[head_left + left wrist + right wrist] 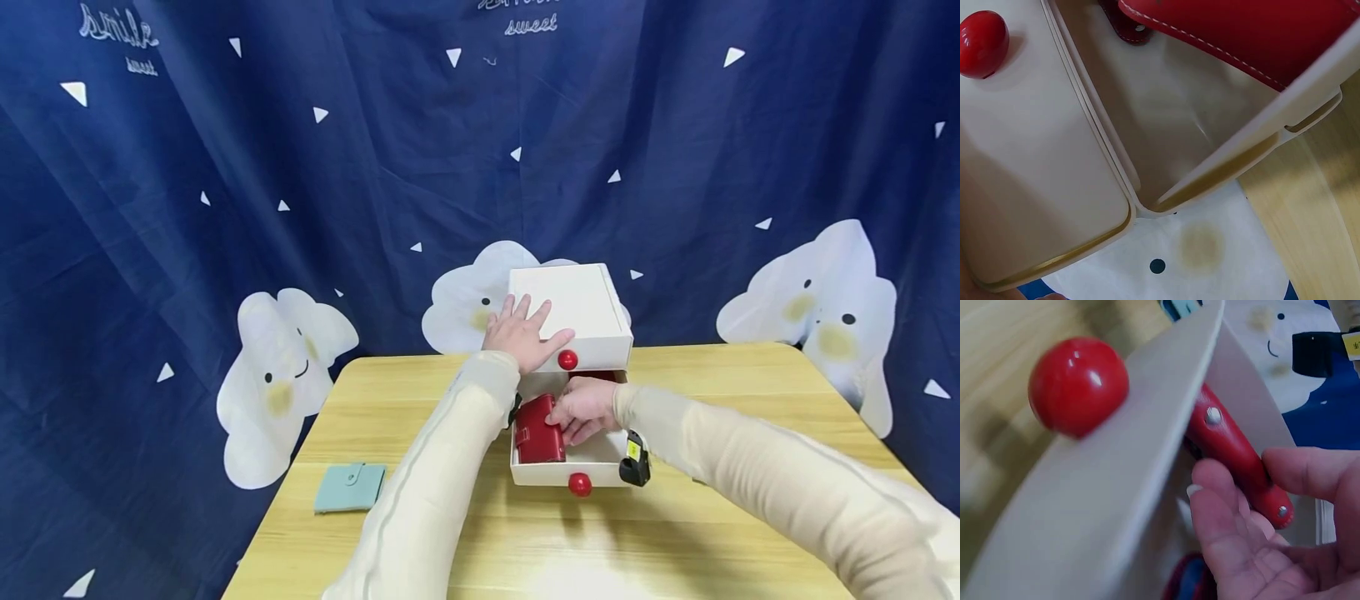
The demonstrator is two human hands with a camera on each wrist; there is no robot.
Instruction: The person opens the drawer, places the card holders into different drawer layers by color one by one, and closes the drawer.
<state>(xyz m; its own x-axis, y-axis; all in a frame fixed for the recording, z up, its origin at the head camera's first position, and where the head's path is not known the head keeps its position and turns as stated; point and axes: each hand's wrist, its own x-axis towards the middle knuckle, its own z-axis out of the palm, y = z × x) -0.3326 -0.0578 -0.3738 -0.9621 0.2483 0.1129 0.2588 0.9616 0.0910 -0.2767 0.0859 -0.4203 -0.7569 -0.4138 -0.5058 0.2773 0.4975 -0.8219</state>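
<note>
A white box with red round knobs stands at the back of the table, its lower drawer pulled out. My left hand rests on the box top with its fingers spread. Inside the drawer, at its left side, lies a red leather wallet with a strap; its white stitching shows in the left wrist view. My right hand reaches into the drawer and pinches the wallet's right edge, the thumb on one side and the fingers on the other. Another dark red thing shows partly behind that hand.
A light blue wallet with a snap strap lies on the wooden table at the left. A red knob sticks out from the drawer front. Behind the table hangs a dark blue curtain with white clouds.
</note>
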